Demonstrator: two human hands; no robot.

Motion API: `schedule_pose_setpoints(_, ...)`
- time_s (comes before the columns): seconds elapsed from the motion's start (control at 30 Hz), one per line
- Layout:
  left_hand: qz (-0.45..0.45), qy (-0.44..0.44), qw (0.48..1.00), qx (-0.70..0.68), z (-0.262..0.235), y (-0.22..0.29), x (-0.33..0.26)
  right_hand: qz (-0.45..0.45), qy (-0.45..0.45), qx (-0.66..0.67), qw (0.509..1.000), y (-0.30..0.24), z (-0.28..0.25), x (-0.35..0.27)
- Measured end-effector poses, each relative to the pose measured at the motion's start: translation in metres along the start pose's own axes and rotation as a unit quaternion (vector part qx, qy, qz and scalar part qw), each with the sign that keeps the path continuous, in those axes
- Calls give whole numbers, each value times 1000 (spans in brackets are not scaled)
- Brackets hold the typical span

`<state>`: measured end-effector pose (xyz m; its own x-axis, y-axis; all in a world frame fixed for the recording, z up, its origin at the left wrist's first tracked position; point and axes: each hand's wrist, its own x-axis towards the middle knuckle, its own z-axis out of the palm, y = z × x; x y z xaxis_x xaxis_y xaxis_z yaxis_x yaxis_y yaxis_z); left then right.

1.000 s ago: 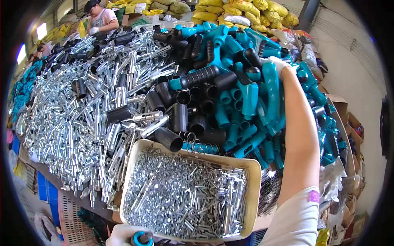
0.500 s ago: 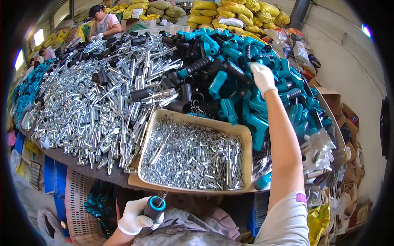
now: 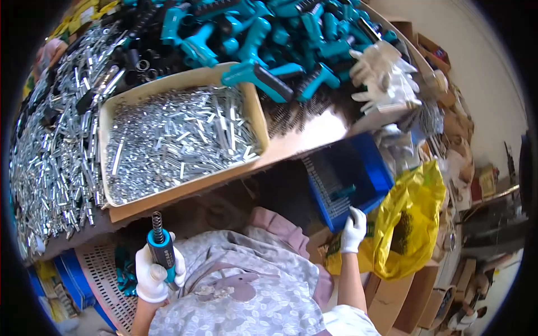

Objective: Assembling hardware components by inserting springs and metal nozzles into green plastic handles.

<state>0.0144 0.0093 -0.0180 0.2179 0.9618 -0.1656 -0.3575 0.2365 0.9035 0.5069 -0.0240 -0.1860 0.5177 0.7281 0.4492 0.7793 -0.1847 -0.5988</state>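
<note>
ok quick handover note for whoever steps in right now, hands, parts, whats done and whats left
Left hand: gloved, shut on a teal-and-black handle with a spring sticking out of its top, held over the lap.
Right hand: gloved, on the rim of the blue bin beside the table; grip unclear.
Parts: tray of small metal pieces at the table edge, teal handles piled behind it, loose metal tubes to the left, spare gloves to the right.
Done: spring seated in one handle.
Left: the piles remain large.
</note>
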Motion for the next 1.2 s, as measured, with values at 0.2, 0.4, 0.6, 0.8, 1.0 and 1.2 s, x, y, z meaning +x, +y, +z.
schedule_pose_setpoints(0.2, 20, -8, 1000, 0, 6, -6, -2, -70, -102, -172, 977, -1, 22, 62)
schedule_pose_setpoints(0.4, 30, 20, 999, -12, 10, -13, -12, -86, -184, -400, 894, 37, 65, 142)
schedule_pose_setpoints(0.6, -49, 143, 988, 23, 28, -3, -11, -133, -303, -472, 817, 58, 100, 170)
schedule_pose_setpoints(0.8, -80, 90, 989, 89, 34, -5, 2, -96, -263, -445, 850, 65, 62, 189)
schedule_pose_setpoints(1.0, -16, -14, 898, 439, 45, 9, 16, -66, -197, 118, 971, -115, 2, 118)
schedule_pose_setpoints(1.2, 41, -26, 885, 462, 36, 14, 2, -65, -334, 235, 910, -237, 30, 25)
